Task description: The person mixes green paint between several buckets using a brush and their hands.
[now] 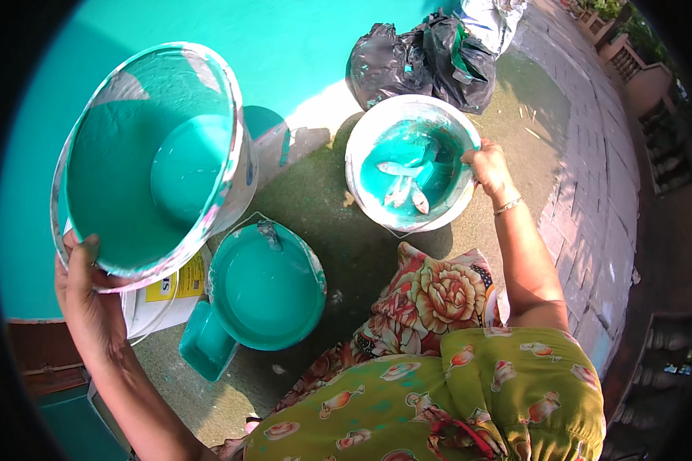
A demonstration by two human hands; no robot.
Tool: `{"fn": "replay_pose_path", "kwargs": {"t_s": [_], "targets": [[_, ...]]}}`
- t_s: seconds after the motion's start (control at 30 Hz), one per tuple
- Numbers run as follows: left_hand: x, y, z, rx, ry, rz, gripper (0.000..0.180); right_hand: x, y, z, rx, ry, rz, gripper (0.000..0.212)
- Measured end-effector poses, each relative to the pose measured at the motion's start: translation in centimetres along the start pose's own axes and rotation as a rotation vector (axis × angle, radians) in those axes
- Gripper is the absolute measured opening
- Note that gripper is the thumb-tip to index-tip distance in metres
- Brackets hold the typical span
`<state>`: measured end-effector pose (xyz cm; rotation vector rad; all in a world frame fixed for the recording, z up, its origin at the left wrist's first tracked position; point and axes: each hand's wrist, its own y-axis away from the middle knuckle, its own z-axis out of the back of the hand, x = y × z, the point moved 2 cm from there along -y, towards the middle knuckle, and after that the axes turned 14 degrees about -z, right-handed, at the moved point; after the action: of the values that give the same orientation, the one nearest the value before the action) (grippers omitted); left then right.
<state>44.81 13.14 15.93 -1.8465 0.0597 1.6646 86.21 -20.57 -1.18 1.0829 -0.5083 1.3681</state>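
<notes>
My left hand (91, 296) is closed on the near rim of a large tub (242, 165), with the thumb over the inside edge. The tub is tilted toward me, its inside coated in teal paint. My right hand (490, 170) grips the right rim of a smaller white bucket (365, 134), which stands on the ground. Inside that bucket are teal paint and several pale, fish-shaped pieces (401, 170) whose kind I cannot make out. Between the two, lower down, stands a round container of teal paint (269, 288), with a wire handle and a dark smudged piece at its far rim.
A small teal rectangular tray (207, 346) touches the round container. Behind it is a white pail (161, 307) with a yellow label. Black plastic bags (423, 65) lie against the teal wall (300, 34). Paving (592, 230) and a balustrade (657, 138) run along the right.
</notes>
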Motion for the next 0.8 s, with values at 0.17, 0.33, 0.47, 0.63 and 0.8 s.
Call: {"fn": "replay_pose_path", "kwargs": {"t_s": [0.17,0.33,0.47,0.63,0.8], "targets": [[4.7,-0.6,-5.4,0.05,0.002,0.028,0.017,5.4,-0.8,5.1,-0.03,0.034,0.182,0.035],[8.6,0.2,-11.6,0.062,0.036,0.12,0.024,10.8,-0.1,9.8,-0.086,0.041,0.163,0.039],[10.9,1.3,-15.1,0.131,0.163,0.162,0.031,15.4,-0.8,13.3,-0.105,0.102,0.266,0.038],[13.0,3.3,-18.2,0.175,0.166,0.273,0.029,20.0,-1.5,13.4,-0.15,0.193,0.381,0.036],[13.9,4.3,-18.9,0.253,0.216,0.41,0.031,22.7,1.2,10.2,-0.372,0.37,0.452,0.014]]}}
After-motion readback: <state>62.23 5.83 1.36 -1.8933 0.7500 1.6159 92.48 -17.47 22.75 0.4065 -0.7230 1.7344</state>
